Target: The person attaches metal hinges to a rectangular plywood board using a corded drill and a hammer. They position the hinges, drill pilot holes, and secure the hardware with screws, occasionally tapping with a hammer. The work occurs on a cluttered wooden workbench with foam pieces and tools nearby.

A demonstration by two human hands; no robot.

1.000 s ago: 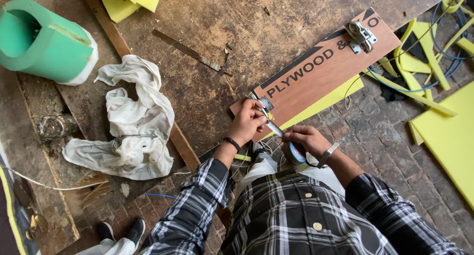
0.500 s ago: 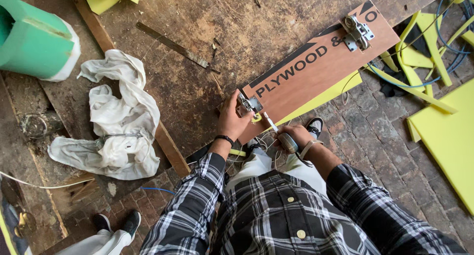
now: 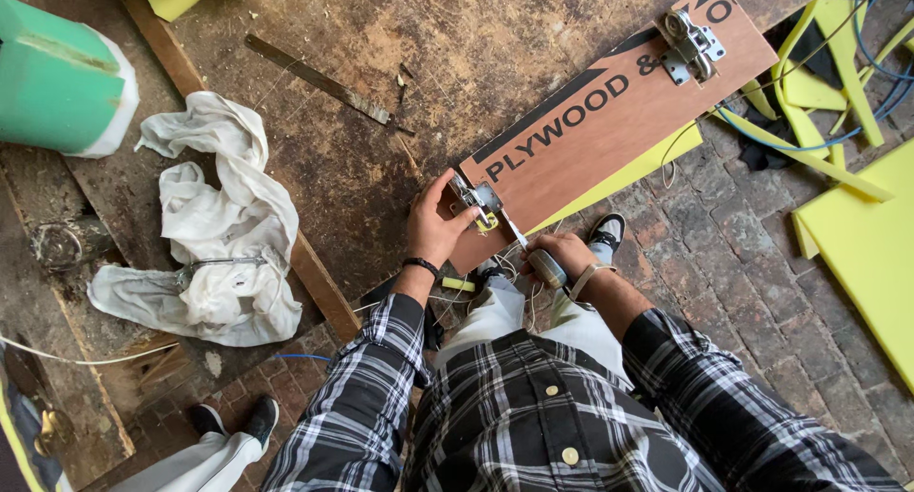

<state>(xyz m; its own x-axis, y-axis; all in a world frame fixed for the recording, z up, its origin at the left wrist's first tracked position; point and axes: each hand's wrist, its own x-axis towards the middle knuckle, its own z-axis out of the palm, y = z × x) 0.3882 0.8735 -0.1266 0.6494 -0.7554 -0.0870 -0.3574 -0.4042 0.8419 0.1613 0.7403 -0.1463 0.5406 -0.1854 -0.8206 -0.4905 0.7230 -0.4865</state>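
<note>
The right hand [image 3: 562,257] is wrapped in a closed grip around the handle of a screwdriver [image 3: 536,255], whose thin shaft runs up and to the left, its tip at a small metal hinge [image 3: 479,200] on the near end of a plywood board [image 3: 609,120]. The left hand [image 3: 436,227] lies just beside that hinge, palm on the board's near corner, thumb and fingers curled narrowly about the fitting and pressing it to the wood; a dark band sits on that wrist. A small yellow piece shows right under the hinge, between the two hands.

The board is long, reddish brown and printed with dark lettering. It slants away from the hands toward the upper right, where a second metal latch [image 3: 692,44] is fixed near its far end. Its near half rests on the worn wooden counter [image 3: 381,92]; its right edge overlies a strip of yellow foam [image 3: 619,173] above the brick floor [image 3: 743,254].

Farther left on the counter lies a long narrow metal blade [image 3: 314,78], well apart from the hands. Beyond it a crumpled white cloth [image 3: 214,235] is heaped beside a wooden batten [image 3: 314,278], and a green cylindrical block [image 3: 57,78] sits at the upper left edge. To the right, more yellow foam offcuts [image 3: 862,235] and blue cable [image 3: 838,130] lie on the bricks. Another person's dark shoes [image 3: 233,421] stand at the lower left.
</note>
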